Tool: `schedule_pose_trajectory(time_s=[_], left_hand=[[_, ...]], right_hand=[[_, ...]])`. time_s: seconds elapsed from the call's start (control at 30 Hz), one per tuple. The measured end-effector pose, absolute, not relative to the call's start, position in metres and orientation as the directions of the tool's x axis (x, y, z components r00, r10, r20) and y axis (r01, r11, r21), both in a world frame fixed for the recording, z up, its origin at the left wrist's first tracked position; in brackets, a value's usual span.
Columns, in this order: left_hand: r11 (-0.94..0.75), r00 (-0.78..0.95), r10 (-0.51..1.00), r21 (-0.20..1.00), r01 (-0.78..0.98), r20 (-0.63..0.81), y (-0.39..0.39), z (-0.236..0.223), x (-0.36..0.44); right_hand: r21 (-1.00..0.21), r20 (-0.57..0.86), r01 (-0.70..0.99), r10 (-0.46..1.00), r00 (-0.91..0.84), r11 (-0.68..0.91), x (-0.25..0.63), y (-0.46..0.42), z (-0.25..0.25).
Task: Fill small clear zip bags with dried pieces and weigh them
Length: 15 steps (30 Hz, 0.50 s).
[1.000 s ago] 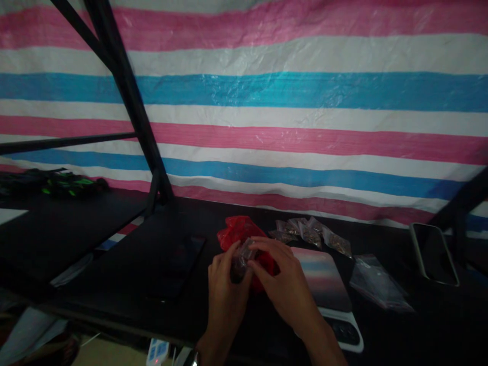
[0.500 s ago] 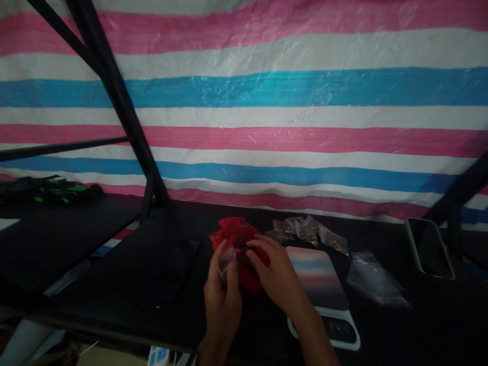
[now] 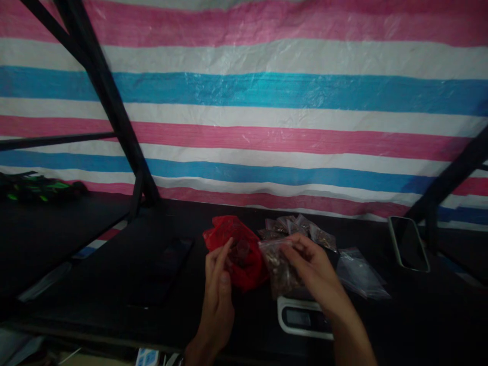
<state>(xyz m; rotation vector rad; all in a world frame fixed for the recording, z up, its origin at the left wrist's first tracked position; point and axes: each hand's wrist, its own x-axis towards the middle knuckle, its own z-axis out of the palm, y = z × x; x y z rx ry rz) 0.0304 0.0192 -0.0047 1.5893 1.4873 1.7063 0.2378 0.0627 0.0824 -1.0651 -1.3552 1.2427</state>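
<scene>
While R hand (image 3: pixel 310 264) pinches baggie (image 3: pixel 280 267), L hand (image 3: pixel 218 284) upright

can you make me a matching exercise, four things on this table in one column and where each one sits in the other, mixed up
Things:
1. red bag
2. small clear bag of brown bits
3. scale
4. phone

Places:
a. far right of the table, screen dark
b. held in the right hand
c. at the fingers of the left hand
d. under the right hand, display toward the person

Pairs: 1-c, 2-b, 3-d, 4-a
</scene>
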Motion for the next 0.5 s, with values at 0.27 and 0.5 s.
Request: schedule_pose_trajectory(time_s=[0.27,0.5], left_hand=[[-0.445,-0.21,0.689,0.634,0.632,0.693,0.015,-0.005,0.018],[-0.466,-0.184,0.609,0.535,0.705,0.772,0.013,-0.003,0.019]], right_hand=[[-0.94,0.029,0.34,0.994,0.106,-0.008,0.313,0.073,0.056],[-0.735,0.398,0.675,0.848,0.35,0.066,0.322,0.088,0.027]])
